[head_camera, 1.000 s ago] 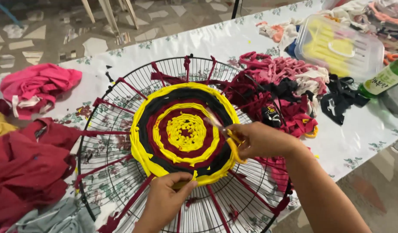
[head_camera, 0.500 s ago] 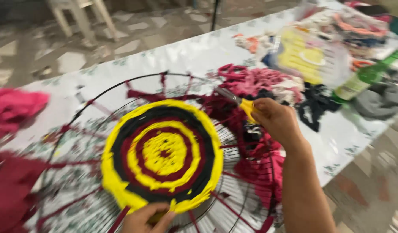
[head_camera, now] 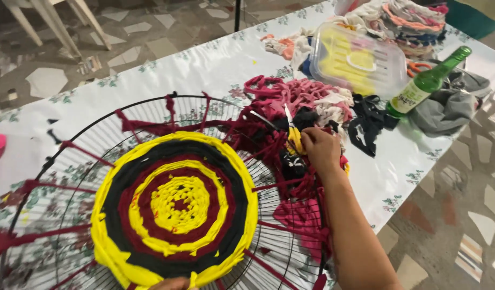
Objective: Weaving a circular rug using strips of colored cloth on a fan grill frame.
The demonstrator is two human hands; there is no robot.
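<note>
Pulling away from the round woven mat at lower left, the right hand now sits mid-frame, pinched shut on a yellow cloth strip. The left hand presses the mat's bottom edge, its grip hidden.

woven disc on fan guard, bottle far rt

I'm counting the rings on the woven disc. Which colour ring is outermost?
The yellow ring at the disc's rim; the black ring lies just inside it, then maroon and another yellow ring nearer the centre.
</note>
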